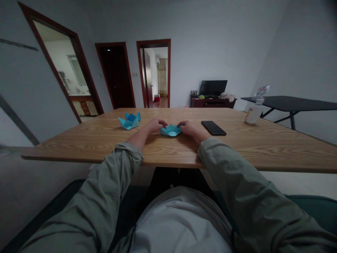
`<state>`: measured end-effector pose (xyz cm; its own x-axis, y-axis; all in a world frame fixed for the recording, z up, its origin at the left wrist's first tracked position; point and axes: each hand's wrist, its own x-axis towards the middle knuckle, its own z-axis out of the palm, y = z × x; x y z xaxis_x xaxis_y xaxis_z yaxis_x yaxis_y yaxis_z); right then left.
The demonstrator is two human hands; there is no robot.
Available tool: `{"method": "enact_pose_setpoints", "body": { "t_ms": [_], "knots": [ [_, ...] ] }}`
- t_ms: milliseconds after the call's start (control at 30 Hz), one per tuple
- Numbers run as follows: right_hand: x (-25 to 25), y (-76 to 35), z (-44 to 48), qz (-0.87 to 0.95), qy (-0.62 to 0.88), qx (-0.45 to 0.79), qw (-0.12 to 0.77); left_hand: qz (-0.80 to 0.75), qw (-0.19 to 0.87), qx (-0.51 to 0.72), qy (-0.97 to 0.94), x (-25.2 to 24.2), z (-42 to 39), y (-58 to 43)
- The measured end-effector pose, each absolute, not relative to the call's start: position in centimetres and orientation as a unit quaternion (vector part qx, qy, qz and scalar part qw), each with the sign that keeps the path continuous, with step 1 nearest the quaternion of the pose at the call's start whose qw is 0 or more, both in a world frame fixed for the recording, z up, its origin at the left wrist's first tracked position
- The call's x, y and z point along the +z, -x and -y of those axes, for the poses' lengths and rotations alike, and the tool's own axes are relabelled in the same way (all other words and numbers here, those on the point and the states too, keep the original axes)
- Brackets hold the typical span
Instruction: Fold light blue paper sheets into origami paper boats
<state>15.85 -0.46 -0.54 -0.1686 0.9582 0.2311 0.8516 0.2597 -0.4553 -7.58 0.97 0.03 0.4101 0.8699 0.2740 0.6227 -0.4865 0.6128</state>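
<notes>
A light blue folded paper boat [171, 130] rests on the wooden table [168, 153] in front of me. My left hand [156, 125] pinches its left end, fingers curled over the edge. At the opposite end, my right hand [190, 128] has its fingers closed on the paper. The underside of the boat and parts of my fingertips are hidden. To the left stand folded blue paper boats [129, 122], close together, one lighter and one darker.
A black phone [213, 128] lies right of my right hand. Farther right stands a white pump bottle [253, 113] with a clear top. Beyond the table are a black folding table [292, 102] and a TV [213, 88] on a dark cabinet.
</notes>
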Motion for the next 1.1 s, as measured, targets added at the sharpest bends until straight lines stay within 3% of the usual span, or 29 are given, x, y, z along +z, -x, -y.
{"method": "enact_pose_setpoints", "body": {
  "t_ms": [1100],
  "knots": [
    [-0.77, -16.06, -0.02, 0.747, 0.613, 0.133, 0.219, -0.494, 0.21, 0.242, -0.808, -0.5, -1.43, 7.62]
  ]
}}
